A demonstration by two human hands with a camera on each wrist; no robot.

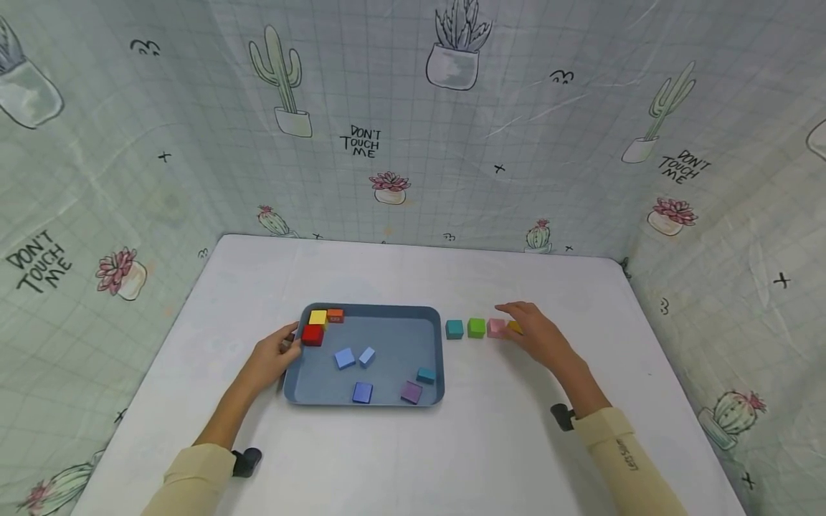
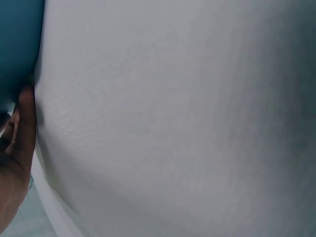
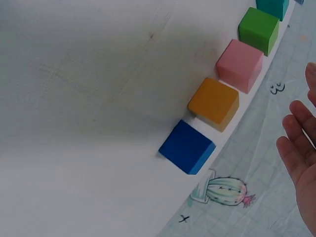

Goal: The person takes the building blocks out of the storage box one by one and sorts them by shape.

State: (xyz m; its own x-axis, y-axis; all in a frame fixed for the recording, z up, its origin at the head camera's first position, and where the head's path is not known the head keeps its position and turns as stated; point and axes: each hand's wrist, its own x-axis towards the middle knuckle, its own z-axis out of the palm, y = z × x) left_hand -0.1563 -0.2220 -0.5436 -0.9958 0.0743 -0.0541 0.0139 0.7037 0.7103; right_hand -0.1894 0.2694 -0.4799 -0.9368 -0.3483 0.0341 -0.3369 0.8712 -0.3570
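Note:
My left hand [image 1: 274, 356] grips the left rim of a shallow blue-grey tray [image 1: 381, 312]. In the left wrist view its fingers lie along the edge of the tray [image 2: 19, 39]. Over the right end of a row of cubes is my right hand [image 1: 538, 337], fingers spread and nothing held. The row runs from a teal cube [image 1: 454, 330] through a green cube [image 1: 476, 328] and a pink cube [image 1: 496, 328] to an orange cube [image 1: 515, 327], partly covered by the hand. A dark blue cube [image 3: 187, 148] ends it in the right wrist view, hidden in the head view.
Inside the tray, a yellow block [image 1: 318, 317], an orange block [image 1: 335, 315] and a red block [image 1: 312, 335] cluster at the far left corner. Several blue blocks, a purple block [image 1: 411, 391] and a teal block [image 1: 426, 375] lie apart. Printed cloth [image 1: 413, 107] walls the white table [image 1: 413, 459].

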